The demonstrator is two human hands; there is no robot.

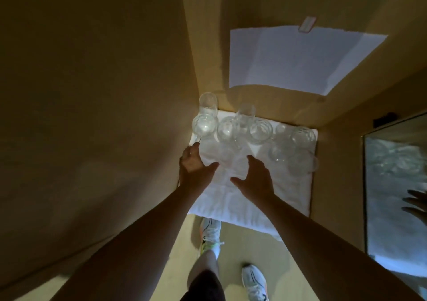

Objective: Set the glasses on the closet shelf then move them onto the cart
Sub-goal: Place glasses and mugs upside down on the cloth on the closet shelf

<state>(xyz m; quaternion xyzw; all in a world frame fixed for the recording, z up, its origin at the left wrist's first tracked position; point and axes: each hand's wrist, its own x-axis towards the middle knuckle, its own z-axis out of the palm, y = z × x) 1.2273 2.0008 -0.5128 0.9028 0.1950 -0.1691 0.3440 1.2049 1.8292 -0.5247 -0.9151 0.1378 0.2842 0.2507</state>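
Forearms reach forward. Left hand (196, 164) and right hand (255, 177) spread open, empty, over white towel (242, 199). Glasses (258, 131) clustered at towel's far edge, apparently on shelf; dim light.

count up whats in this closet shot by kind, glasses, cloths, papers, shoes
clear glasses on the white cloth: about 10, since they overlap and some are hard to tell apart
white cloth: 1
sheet of white paper: 1
white sneakers: 2
total: about 14
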